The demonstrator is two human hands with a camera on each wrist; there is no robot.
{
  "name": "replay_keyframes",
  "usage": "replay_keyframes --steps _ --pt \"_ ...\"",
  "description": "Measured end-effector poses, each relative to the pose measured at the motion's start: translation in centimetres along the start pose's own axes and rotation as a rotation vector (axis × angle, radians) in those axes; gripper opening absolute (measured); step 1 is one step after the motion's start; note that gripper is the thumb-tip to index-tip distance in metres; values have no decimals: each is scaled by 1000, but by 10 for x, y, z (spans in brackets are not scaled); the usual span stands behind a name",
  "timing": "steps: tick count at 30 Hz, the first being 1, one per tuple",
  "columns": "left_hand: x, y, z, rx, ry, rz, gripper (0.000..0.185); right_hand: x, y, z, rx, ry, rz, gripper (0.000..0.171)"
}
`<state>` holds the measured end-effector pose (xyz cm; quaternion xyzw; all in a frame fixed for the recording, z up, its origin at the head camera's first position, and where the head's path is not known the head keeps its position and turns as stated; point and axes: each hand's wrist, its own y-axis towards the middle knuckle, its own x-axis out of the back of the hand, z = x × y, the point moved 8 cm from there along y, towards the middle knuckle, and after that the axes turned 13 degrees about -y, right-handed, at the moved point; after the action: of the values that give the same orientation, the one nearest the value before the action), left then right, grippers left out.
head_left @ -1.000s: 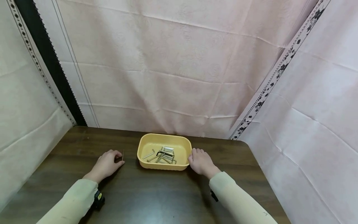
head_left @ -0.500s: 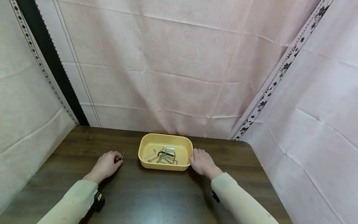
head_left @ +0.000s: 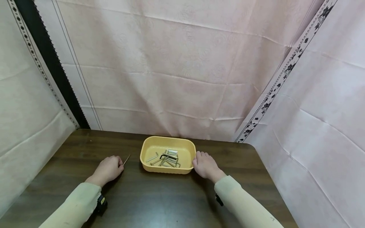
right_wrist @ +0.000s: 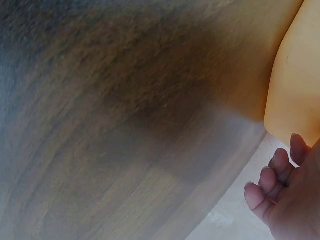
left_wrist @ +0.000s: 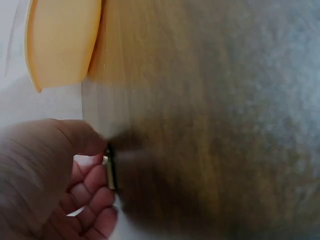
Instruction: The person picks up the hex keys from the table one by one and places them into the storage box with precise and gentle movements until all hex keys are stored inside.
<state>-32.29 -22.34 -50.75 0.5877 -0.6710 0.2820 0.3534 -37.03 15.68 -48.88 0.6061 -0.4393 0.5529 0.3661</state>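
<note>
My left hand (head_left: 107,171) is low over the table, left of a yellow plastic tray (head_left: 167,170). It pinches a thin brass-coloured hex key (head_left: 126,159), which slants up and right from the fingertips. In the left wrist view, a short shiny part of that hex key (left_wrist: 110,172) shows between thumb and fingers, close to the wood. My right hand (head_left: 206,165) holds the right end of the tray; its fingers (right_wrist: 267,179) curl beside the outer wall, and the thumb's grip is hidden in the right wrist view. Several L-shaped hex keys (head_left: 168,160), silver and brass-coloured with a black one, lie inside.
The dark wooden table (head_left: 148,199) runs back to a pale cloth curtain (head_left: 171,79). More cloth hangs at both sides. A smaller hex key (head_left: 152,157) lies apart from the pile, at the tray's left.
The hex key in my left hand has tipped from nearly upright to slanting right, as the fingers have drawn in. The right hand and tray have stayed put.
</note>
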Motion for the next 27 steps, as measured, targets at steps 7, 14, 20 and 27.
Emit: replay_keyframes --steps 7,14,20,27 --pt "-4 -1 0 1 44 35 42 -4 3 -3 -9 16 0 25" --pt "6 2 12 53 -110 -19 12 -5 1 -3 -1 17 6 25" --pt "24 15 -6 34 -244 -150 12 -5 1 -7 -8 30 15 24" --pt "29 27 -54 -92 -327 -219 9 -7 2 -2 3 47 15 24"
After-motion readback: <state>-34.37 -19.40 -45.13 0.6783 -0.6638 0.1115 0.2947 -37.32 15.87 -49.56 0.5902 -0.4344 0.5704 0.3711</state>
